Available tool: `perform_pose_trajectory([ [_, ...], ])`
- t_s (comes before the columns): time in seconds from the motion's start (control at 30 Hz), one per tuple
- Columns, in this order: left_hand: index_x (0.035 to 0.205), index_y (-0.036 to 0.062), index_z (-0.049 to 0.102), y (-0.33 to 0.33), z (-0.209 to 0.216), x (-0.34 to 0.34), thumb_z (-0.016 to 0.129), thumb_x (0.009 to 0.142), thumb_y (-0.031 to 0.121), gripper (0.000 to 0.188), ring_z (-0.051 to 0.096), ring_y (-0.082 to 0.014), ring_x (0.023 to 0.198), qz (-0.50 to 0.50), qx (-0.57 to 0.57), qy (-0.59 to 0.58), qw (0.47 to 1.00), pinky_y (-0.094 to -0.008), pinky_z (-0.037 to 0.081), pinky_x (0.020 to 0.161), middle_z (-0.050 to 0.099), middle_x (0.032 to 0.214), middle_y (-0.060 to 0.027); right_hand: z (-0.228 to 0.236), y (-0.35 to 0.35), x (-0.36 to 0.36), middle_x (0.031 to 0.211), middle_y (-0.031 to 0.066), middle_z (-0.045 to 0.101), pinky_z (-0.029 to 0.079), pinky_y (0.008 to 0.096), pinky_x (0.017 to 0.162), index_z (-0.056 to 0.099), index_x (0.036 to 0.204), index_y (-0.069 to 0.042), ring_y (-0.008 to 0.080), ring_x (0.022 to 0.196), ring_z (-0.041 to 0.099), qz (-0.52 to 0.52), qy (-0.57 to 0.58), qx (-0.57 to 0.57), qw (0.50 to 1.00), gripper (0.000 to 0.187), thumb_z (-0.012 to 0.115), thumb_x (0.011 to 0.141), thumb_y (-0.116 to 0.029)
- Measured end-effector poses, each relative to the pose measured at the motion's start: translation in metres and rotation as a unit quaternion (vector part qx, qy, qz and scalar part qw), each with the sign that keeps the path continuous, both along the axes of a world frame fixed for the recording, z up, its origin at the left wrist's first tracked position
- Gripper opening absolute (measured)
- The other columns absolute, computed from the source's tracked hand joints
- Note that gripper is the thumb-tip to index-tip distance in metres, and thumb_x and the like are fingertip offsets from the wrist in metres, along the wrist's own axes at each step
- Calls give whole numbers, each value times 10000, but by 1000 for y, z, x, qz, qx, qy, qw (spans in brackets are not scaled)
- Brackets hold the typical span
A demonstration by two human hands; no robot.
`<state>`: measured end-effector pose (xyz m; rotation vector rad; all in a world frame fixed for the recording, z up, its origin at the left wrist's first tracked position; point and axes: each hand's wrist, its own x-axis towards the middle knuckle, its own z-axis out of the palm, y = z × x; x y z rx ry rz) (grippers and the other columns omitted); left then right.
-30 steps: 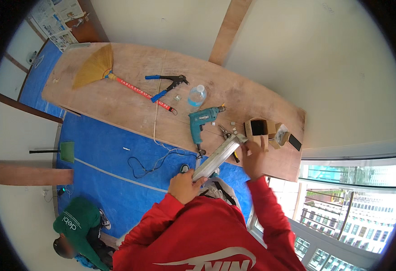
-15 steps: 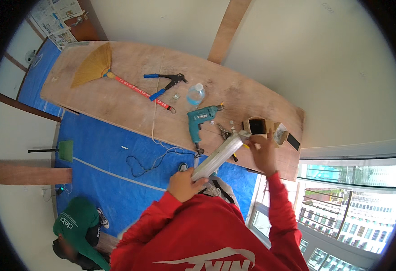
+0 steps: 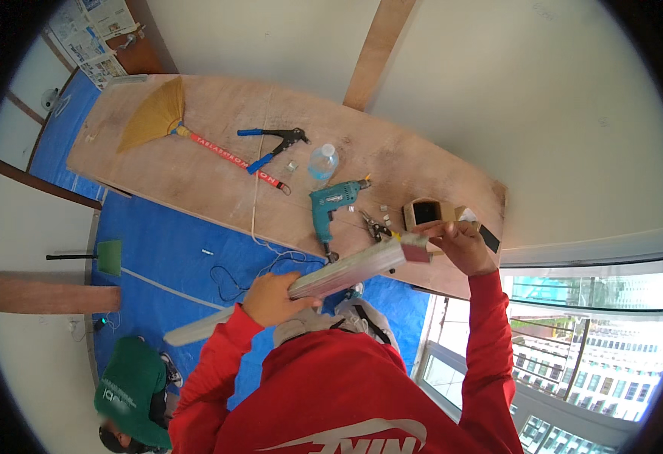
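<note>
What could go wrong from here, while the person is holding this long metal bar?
If it swings, the metal bar might bump the open cardboard box or the teal drill on the table.

The drill's handle lies near the table's edge, so a knock could perhaps send it off.

The bare right hand is close to the bar's end, whose edges may be sharp.

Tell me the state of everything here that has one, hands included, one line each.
Left hand: closed around the metal bar
Metal bar: held aslant
Right hand: at the bar's end, grip unclear
Drill: lying on the table
Blue-handled tool: handles spread apart
Broom: lying flat
Carton: open at the top
Blue sheet: spread out below the table
</note>
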<state>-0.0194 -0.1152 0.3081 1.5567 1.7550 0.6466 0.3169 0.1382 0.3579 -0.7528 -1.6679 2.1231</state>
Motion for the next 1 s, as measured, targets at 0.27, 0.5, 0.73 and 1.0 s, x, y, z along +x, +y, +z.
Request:
perform_pose_trajectory([
  [0.27, 858, 64, 668, 2, 7, -24, 790, 797, 657, 609, 661, -386, 598, -162, -18, 6, 987, -476, 477, 558, 607, 580, -160, 19, -44, -40, 1288, 145, 702, 500, 378, 1037, 440, 1556, -2, 233, 1164, 662, 322, -72, -78, 941, 1051, 935, 704, -369],
  [0.5, 856, 63, 650, 1, 1, -32, 834, 789, 594, 565, 640, -372, 553, -213, -44, -67, 974, -438, 444, 510, 572, 539, -150, 48, -95, -44, 1352, 139, 664, 491, 333, 1050, 445, 1542, 32, 144, 1188, 589, 357, -71, -216, 906, 809, 741, 789, 32],
  [0.73, 901, 62, 658, -11, 0, -22, 840, 805, 546, 526, 651, -370, 567, -236, -69, -72, 967, -453, 455, 514, 606, 565, -149, 54, -123, -22, 1336, 158, 682, 487, 336, 1058, 508, 1511, -6, 163, 1171, 615, 278, -120, -82, 950, 699, 668, 834, 68],
  [1.0, 1117, 41, 712, -27, 5, 23, 703, 878, 651, 655, 690, -442, 692, -149, -151, 16, 977, -513, 551, 655, 699, 717, -206, -17, -145, -2, 994, 137, 748, 518, 367, 977, 679, 1166, 37, 175, 910, 683, -13, -254, 141, 957, 288, 715, 885, -11],
])
